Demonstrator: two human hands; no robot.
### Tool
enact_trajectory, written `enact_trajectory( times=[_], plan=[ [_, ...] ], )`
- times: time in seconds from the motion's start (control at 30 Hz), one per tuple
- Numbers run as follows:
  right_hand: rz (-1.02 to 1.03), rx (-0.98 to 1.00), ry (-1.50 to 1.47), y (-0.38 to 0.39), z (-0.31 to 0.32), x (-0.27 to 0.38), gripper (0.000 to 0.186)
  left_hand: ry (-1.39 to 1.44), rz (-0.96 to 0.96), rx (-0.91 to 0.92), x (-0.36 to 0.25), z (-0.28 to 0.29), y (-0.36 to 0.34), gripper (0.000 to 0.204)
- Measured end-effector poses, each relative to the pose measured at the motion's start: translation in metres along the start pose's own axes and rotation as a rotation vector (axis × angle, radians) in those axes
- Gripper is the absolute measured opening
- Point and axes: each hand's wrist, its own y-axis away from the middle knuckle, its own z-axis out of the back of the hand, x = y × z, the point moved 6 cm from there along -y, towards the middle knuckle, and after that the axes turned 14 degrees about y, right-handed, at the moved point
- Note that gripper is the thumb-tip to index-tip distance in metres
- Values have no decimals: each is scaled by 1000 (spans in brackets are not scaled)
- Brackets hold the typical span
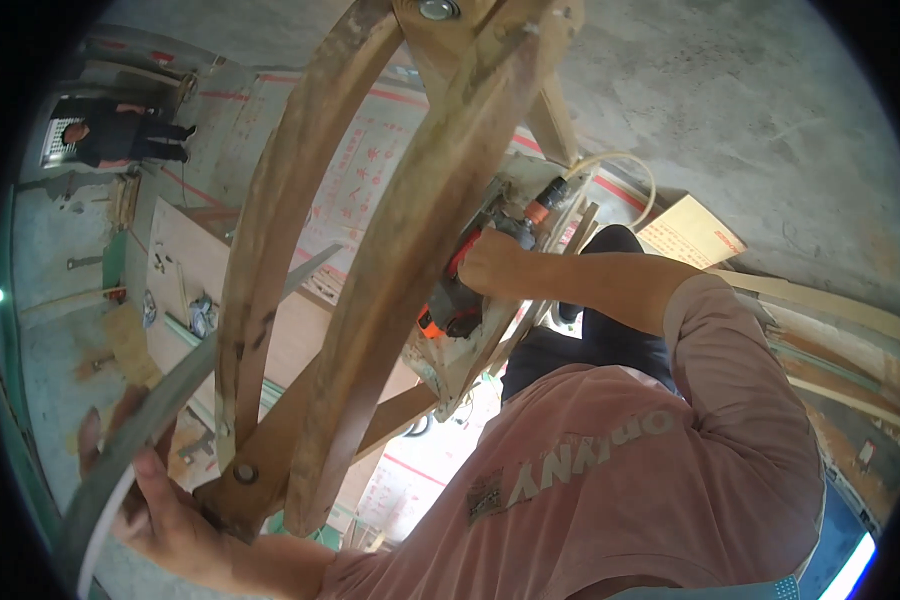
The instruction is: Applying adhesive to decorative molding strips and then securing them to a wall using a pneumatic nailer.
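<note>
My left hand (pixel 150 495), at the lower left, grips a long, thin grey strip (pixel 175 395) that runs up behind a wooden frame. The frame has thick curved beams (pixel 395 260), with round metal fittings at top and bottom. Beyond the near beam, my right hand (pixel 490 260) is closed on a red, orange and black power tool (pixel 455 310), which lies over a worn board and is partly hidden by my hand and the beam. A pale hose (pixel 645 185) curves away from the tool's upper end.
Another person (pixel 130 140) in dark clothes is at the upper left. A pale board (pixel 175 265) with small items and rods lies left of the frame. A cardboard box (pixel 692 230) and long timber strips (pixel 830 305) lie to the right on the concrete floor (pixel 740 90).
</note>
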Motion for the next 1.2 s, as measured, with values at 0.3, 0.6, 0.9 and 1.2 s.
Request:
enact_trajectory(
  times=[0.3,0.6,0.9,1.2],
  plan=[
    [-65,92,-392,48,142,-38,9,-77,158,-124,9,-6,-2,36],
    [-310,435,-498,154,379,-221,28,101,321,-243,3,-6,-5,29],
    [-683,-926,-345,84,377,-279,44,260,350,-275,8,-9,-8,24],
    [-559,-631,-309,-19,390,-212,32,301,413,-343,16,-8,-14,26]
  ],
)
